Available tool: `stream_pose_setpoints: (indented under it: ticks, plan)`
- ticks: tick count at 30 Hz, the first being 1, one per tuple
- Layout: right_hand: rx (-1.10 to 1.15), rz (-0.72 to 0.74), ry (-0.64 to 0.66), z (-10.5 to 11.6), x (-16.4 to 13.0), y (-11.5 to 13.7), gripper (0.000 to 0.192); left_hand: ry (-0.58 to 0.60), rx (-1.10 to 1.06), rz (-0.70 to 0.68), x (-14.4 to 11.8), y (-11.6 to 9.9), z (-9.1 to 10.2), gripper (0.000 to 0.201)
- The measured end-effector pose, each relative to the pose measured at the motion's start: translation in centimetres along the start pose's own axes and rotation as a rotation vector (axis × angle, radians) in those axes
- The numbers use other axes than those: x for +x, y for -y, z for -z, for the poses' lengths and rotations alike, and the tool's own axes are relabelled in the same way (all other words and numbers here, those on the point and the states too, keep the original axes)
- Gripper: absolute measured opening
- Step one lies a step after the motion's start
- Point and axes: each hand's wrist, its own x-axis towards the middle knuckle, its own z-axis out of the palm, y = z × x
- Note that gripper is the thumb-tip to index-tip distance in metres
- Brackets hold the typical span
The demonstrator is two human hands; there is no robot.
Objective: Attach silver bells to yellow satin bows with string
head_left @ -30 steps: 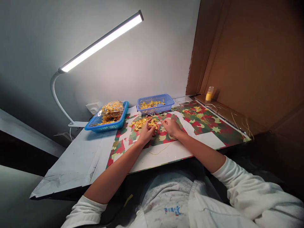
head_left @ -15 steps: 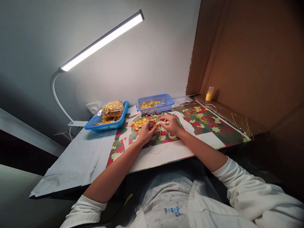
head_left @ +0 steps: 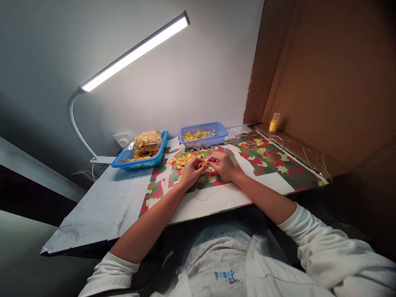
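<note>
Near the middle of the desk, a little toward its far edge, a small yellow bow-shaped piece (head_left: pixel 203 164) is pinched between the fingertips of both hands. The left hand (head_left: pixel 191 172) closes its thumb and forefinger on the piece from one side, and the right hand (head_left: pixel 223 164) closes on it from the other, so the two hands nearly touch. A thin yellow cord (head_left: pixel 213 192) trails from under the right hand in a loose curve toward the near edge; whether it is joined to the piece is too small to tell.

Just beyond the left hand lies a loose heap of similar yellow bow pieces (head_left: pixel 183 159) on the red, green and white patterned paper sheet (head_left: pixel 278 165) that covers the right part of the desk. Behind the heap, at the far edge, stands a small blue plastic mesh basket (head_left: pixel 203 135) with more yellow pieces in it. Beside it, farther to the left, a larger blue plastic basket (head_left: pixel 140 152) holds a clear bag of yellow pieces (head_left: pixel 147 140).

At the far left a white gooseneck lamp with a long lit bar (head_left: pixel 136 51) is clamped to the desk. In the far right corner, by the brown cardboard wall (head_left: pixel 324 82), stands a small yellow bottle (head_left: pixel 274 122).
</note>
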Motion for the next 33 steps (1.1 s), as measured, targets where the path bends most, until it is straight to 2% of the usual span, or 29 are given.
stream_pose_setpoints:
  ticks: [11, 18, 23, 25, 29, 33]
  plan:
    - [0.199, -0.116, -0.019, 0.5, 0.2, 0.3, 0.019, -0.052, 0.161, -0.075, 0.1, -0.8, 0.2, 0.023]
    - [0.175, -0.022, 0.086, 0.4, 0.2, 0.0, 0.013, -0.094, 0.267, -0.143, 0.2, -1.0, 0.5, 0.022]
    - [0.114, 0.016, 0.036, 0.3, 0.1, 0.3, 0.011, -0.151, 0.333, -0.141, 0.2, -0.4, 0.5, 0.017]
    - [0.095, 0.014, 0.017, 0.3, 0.0, 0.4, 0.011, -0.214, 0.355, -0.14, 0.2, -0.2, 0.5, 0.014]
    - [0.092, -0.033, -0.005, 0.1, -0.1, 0.4, 0.01, -0.352, 0.409, -0.168, 0.1, -0.4, 0.6, 0.024]
    - [0.132, -0.098, -0.03, 0.0, -0.1, 0.3, 0.008, -0.323, 0.491, -0.267, -0.1, -1.3, 0.5, 0.015]
